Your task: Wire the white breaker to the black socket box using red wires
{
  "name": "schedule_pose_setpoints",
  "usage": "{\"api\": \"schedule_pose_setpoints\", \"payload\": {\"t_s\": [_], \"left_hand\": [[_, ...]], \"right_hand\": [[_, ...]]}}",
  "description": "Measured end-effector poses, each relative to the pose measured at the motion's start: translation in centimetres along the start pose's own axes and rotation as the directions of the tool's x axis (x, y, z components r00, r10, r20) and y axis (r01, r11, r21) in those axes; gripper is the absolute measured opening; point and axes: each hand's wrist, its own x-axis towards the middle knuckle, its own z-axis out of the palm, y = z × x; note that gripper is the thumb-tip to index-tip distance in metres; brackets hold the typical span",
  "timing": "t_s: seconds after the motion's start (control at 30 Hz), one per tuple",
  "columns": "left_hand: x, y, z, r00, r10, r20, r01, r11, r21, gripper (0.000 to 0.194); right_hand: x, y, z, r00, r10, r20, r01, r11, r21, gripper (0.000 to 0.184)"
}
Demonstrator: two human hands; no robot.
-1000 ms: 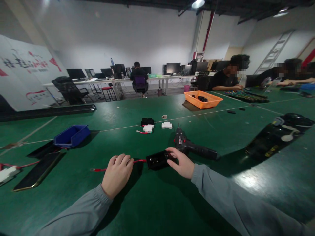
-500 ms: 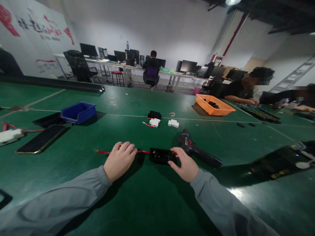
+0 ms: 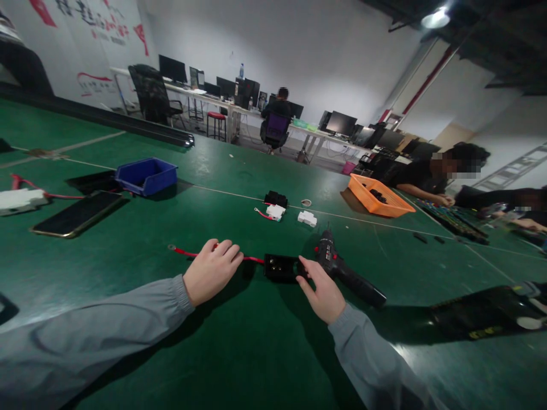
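My left hand [image 3: 215,270] is closed round a red cable [image 3: 253,259], whose ring terminal [image 3: 171,247] sticks out to the left. The cable's other end runs into a black rectangular box [image 3: 280,269] with brass-coloured metal parts inside. Gripping the right end of that box are the thumb and fingers of my right hand [image 3: 321,287]. A black cordless drill [image 3: 337,265] lies just beyond my right hand, its bit pointing away. Farther off are a white block with a red lead [image 3: 276,212], a second white block [image 3: 307,218] and a black part [image 3: 276,199].
On the left lie a blue bin [image 3: 147,176], a phone [image 3: 79,213] and a white device with red cable [image 3: 21,200]. An orange basket [image 3: 380,196] holds black parts. A dark cylinder [image 3: 482,313] lies at right. Co-workers sit at the right side of the green table [image 3: 239,353].
The view has tilted and shifted, so the background sits differently. Both hands keep their holds on the cable and the black box, with little visible movement.
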Motion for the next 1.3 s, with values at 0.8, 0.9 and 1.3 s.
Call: {"api": "schedule_pose_setpoints", "payload": {"t_s": [0.8,0.9,1.3], "left_hand": [[0.1,-0.1,0.0,1.0,-0.024,-0.014,0.024,0.999,-0.024,0.01],[0.1,-0.1,0.0,1.0,-0.026,-0.013,0.026,0.999,-0.025,0.011],[0.1,-0.1,-0.1,1.0,-0.029,-0.009,0.028,0.999,-0.046,0.014]], "right_hand": [[0.0,1.0,-0.5,0.998,-0.027,0.055,0.024,0.998,0.057,0.046],[0.0,0.7,-0.5,0.998,-0.031,0.049,0.028,0.998,0.049,0.046],[0.0,0.5,-0.5,0.999,-0.02,0.049,0.018,0.999,0.037,0.047]]}}
